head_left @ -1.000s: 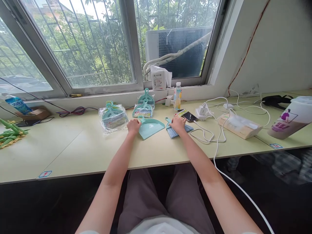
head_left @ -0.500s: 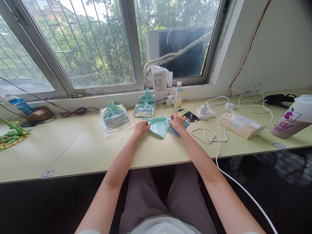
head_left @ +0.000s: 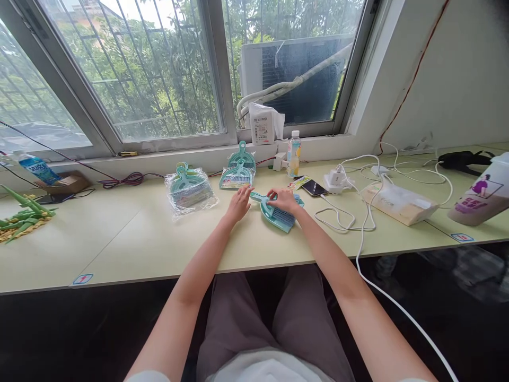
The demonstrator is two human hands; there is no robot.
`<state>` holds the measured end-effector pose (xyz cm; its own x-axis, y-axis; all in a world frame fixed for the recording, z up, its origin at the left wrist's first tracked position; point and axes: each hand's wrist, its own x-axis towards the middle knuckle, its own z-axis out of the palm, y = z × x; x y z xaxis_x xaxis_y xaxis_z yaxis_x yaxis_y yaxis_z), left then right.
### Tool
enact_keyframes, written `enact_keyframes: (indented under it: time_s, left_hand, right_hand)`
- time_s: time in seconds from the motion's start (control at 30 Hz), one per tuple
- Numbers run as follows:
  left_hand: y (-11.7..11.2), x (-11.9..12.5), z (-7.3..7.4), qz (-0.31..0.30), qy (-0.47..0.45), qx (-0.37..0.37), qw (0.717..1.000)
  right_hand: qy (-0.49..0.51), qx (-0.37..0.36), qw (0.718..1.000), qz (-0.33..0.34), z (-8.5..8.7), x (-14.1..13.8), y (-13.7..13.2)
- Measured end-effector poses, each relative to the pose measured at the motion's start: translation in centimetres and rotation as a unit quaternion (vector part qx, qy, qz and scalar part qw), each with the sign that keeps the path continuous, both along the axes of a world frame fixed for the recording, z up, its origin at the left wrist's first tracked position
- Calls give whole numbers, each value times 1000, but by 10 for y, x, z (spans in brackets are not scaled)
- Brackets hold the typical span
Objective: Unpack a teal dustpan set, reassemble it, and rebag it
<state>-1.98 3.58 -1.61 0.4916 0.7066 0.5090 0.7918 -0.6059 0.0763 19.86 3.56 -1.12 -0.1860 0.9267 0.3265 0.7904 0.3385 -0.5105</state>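
Note:
A small teal dustpan (head_left: pixel 269 219) lies on the table before me, its handle pointing to the upper left. On top of it rests a small hand brush (head_left: pixel 283 217) with blue-grey bristles. My right hand (head_left: pixel 283 200) has its fingers closed around the brush's handle. Just left of the dustpan's handle, my left hand (head_left: pixel 238 204) is open with its fingers stretched out; whether its fingertips touch the handle is hard to tell. Wrapped dustpan-and-brush sets (head_left: pixel 189 187) lie further left, and more wrapped sets (head_left: pixel 238 174) stand behind my left hand.
Behind my right hand are a phone (head_left: pixel 312 187), a drink bottle (head_left: pixel 293 155) and a plug adapter (head_left: pixel 336 179). A white cable (head_left: pixel 360 249) hangs over the table edge. At the right are a tissue pack (head_left: pixel 400 202) and a large cup (head_left: pixel 483 193).
The brush has moved from beside the dustpan onto it, held by my right hand. My left hand has let go of the dustpan and opened. The dustpan has shifted slightly right and turned.

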Motion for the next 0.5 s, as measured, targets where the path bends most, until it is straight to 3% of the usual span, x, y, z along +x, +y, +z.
enact_keyframes:
  time_s: [0.13,0.23,0.37,0.5]
  left_hand:
    - [6,-6,-8,-34,-43,-74,996]
    - [7,-6,-9,-30,-62,-116,991]
    - [7,-6,-4,-2,-43,-93,995]
    - [4,-5,1,6,15,-40,999]
  right_hand:
    - [36,-43,997,61,1,0,-1]
    - [18,-39,998,51,2,0,-2]
    - [-22,-30,999,22,1,1,-1]
    - [9,-37,998,39,-2,2,0]
